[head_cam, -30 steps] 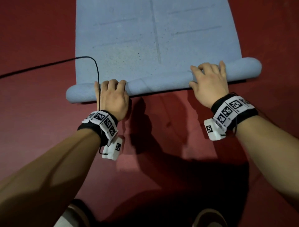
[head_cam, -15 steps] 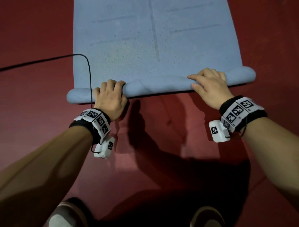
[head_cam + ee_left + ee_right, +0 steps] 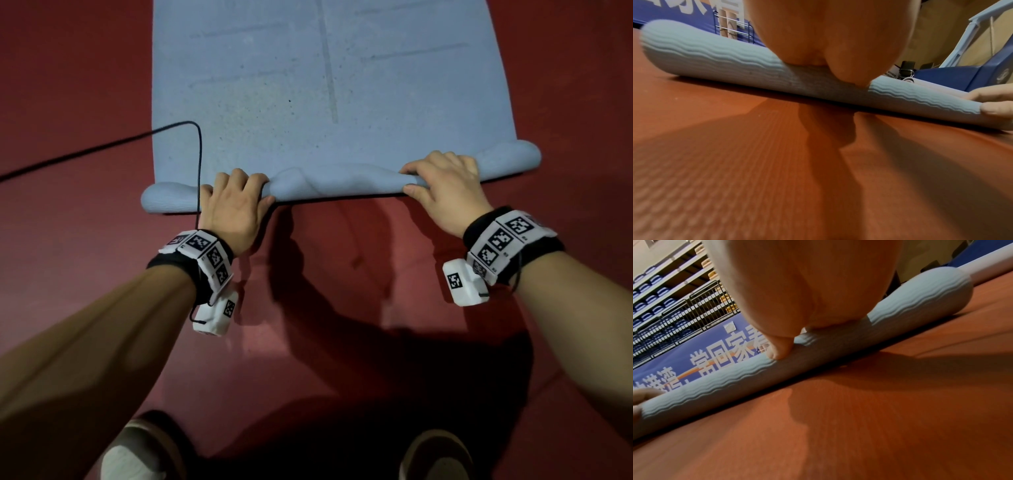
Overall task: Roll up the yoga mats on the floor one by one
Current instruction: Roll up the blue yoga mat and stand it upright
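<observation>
A light blue yoga mat (image 3: 274,85) lies flat on the red floor, its near end turned into a thin roll (image 3: 335,181). My left hand (image 3: 233,195) grips the roll near its left end, fingers curled over the top and thumb on the near side. My right hand (image 3: 442,181) grips the roll toward its right end, fingers curled over it and thumb on the near side. In the left wrist view the roll (image 3: 715,60) shows a wavy texture under my left hand (image 3: 828,32). The right wrist view shows the same roll (image 3: 920,301) under my right hand (image 3: 797,288).
A black cable (image 3: 102,147) runs from the left across the floor and over the mat's corner to my left wrist. The red floor (image 3: 342,308) spreads all around. My two shoes (image 3: 137,455) stand at the bottom edge. A blue banner (image 3: 705,356) and stands lie beyond.
Both hands pulled back toward me and re-gripped the roll. The roll between them is thinner and more wrinkled than a second ago. My right hand's fingers went from flat to curled.
</observation>
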A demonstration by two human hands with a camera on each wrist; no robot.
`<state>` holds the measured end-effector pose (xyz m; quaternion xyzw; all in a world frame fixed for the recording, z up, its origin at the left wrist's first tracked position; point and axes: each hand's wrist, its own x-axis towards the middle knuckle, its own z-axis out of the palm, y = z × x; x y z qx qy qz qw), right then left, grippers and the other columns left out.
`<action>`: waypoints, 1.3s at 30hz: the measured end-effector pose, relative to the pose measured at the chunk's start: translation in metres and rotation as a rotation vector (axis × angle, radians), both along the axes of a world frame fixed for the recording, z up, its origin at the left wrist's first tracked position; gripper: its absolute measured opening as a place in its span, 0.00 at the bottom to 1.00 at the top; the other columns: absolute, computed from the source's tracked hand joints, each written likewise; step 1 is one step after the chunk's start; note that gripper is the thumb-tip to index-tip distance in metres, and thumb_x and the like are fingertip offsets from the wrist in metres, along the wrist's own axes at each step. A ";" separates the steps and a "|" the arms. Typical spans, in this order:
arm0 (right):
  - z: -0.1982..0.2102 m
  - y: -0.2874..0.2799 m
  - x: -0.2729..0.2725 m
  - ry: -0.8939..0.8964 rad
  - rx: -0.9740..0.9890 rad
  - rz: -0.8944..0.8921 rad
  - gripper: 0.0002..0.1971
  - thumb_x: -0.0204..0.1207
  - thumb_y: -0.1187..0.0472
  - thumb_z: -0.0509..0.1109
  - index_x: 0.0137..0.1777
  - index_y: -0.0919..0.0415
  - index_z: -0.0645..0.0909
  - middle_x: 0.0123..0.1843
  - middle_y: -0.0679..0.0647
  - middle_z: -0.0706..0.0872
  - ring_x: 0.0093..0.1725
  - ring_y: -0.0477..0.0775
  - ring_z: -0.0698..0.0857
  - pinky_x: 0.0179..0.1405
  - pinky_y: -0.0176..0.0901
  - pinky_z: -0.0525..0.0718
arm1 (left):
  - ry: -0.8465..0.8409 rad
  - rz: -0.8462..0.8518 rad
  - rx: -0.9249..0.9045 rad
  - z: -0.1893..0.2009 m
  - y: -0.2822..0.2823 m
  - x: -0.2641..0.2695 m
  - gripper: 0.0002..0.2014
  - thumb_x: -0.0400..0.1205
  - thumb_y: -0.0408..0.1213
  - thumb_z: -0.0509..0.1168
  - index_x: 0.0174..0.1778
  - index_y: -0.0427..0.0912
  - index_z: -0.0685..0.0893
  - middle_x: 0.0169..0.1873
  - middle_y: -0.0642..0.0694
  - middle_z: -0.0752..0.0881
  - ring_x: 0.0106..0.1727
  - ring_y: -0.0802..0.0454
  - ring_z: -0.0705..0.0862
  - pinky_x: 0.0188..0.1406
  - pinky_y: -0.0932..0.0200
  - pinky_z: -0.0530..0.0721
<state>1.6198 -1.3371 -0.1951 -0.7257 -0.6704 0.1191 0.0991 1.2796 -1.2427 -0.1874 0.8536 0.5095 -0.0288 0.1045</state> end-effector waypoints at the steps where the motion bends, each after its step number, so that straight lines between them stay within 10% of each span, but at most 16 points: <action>1: -0.001 -0.002 0.000 0.001 0.000 0.003 0.13 0.82 0.51 0.69 0.64 0.52 0.84 0.54 0.55 0.83 0.60 0.61 0.78 0.66 0.56 0.63 | 0.001 -0.001 0.003 0.000 -0.001 -0.001 0.19 0.89 0.52 0.55 0.69 0.45 0.78 0.56 0.40 0.79 0.57 0.35 0.75 0.56 0.38 0.69; 18: 0.019 -0.007 0.013 0.198 -0.441 0.051 0.10 0.86 0.53 0.64 0.56 0.55 0.84 0.56 0.54 0.85 0.62 0.60 0.81 0.66 0.57 0.74 | -0.042 -0.063 -0.437 0.019 -0.004 -0.013 0.35 0.77 0.68 0.44 0.63 0.47 0.82 0.53 0.45 0.86 0.57 0.39 0.81 0.59 0.40 0.78; 28: 0.035 -0.003 0.015 0.497 -0.571 0.075 0.09 0.86 0.63 0.65 0.58 0.49 0.84 0.45 0.39 0.85 0.44 0.38 0.80 0.46 0.21 0.72 | -0.305 0.137 -0.851 0.026 -0.001 -0.018 0.09 0.81 0.51 0.63 0.49 0.67 0.88 0.32 0.69 0.85 0.34 0.70 0.79 0.46 0.66 0.74; 32: 0.033 0.000 0.011 0.397 -0.634 0.067 0.13 0.87 0.61 0.64 0.67 0.57 0.85 0.55 0.44 0.85 0.55 0.43 0.80 0.51 0.30 0.69 | -0.283 0.141 -0.926 0.023 0.003 -0.016 0.25 0.89 0.37 0.63 0.42 0.80 0.88 0.38 0.73 0.88 0.40 0.75 0.83 0.50 0.77 0.75; 39: 0.021 -0.001 0.006 0.247 -0.655 0.053 0.14 0.87 0.58 0.64 0.69 0.57 0.84 0.62 0.51 0.83 0.67 0.54 0.79 0.67 0.45 0.72 | -0.275 0.157 -0.867 0.019 0.005 -0.019 0.13 0.87 0.30 0.65 0.66 0.47 0.87 0.56 0.52 0.86 0.60 0.55 0.82 0.69 0.61 0.73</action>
